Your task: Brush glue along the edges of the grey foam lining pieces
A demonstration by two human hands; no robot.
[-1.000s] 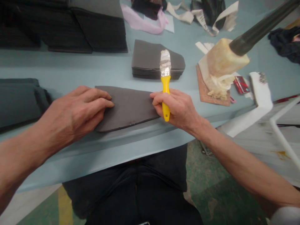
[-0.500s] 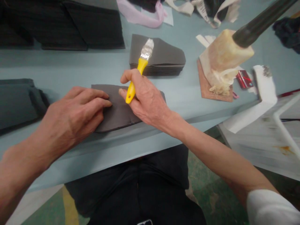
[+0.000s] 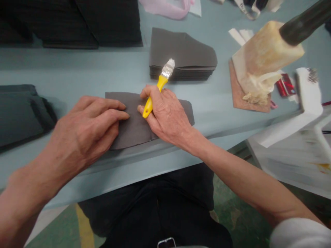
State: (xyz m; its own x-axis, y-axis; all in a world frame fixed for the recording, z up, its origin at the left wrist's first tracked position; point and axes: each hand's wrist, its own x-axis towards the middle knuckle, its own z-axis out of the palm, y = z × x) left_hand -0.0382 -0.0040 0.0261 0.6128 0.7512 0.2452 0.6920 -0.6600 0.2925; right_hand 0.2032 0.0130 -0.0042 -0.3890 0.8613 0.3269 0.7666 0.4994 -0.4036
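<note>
A flat dark grey cut piece [image 3: 130, 127] lies at the near edge of the pale blue table [image 3: 77, 79]. My left hand [image 3: 88, 129] rests on its left part, fingers stretched flat and pressing it down. My right hand [image 3: 165, 115] lies over the piece's middle and right, closed round the yellow handle of a paintbrush [image 3: 158, 90]. The brush's whitish bristles point up and away, off the piece. A stack of the same grey pieces [image 3: 182, 55] sits just beyond the brush tip.
Black material stacks [image 3: 77, 24] line the far left, and a folded dark pile [image 3: 20, 110] lies at the left edge. At right stands a yellowish block with a dark rod [image 3: 266, 55] on a brown board, beside a red packet [image 3: 284, 84] and a white frame [image 3: 307, 103].
My right hand, with the brush, came in from the piece's right end to its middle, and the brush tilted from upright to leaning right. My left hand stayed pressed on the piece.
</note>
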